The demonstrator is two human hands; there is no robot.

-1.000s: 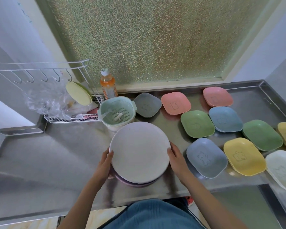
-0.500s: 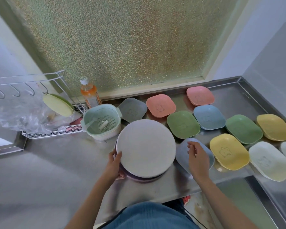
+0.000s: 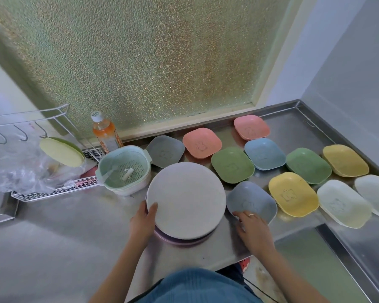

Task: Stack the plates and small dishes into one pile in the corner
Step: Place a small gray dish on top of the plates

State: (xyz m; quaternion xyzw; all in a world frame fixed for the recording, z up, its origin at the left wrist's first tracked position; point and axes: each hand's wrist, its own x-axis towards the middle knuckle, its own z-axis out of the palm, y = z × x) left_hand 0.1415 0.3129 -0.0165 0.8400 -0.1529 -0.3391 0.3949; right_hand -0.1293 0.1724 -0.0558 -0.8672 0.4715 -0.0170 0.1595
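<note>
Now the steel counter [image 3: 53, 248] is carrying everything. Clasped at its edge by the left hand [image 3: 141, 224], thumb lying on top, the stack of round plates [image 3: 185, 200] is sitting close to the counter's front edge. Just beside that grip, the right hand [image 3: 253, 230] is pinching the near rim of the blue-grey dish [image 3: 251, 199], its fingers curling over the rim. Beyond this hand the other coloured dishes [image 3: 292, 193] are lying singly, spread toward the corner.

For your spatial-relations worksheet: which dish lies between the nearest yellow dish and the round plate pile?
In the head view, the blue-grey dish lies between the yellow dish and the round plate pile; the right hand touches its near rim.
</note>
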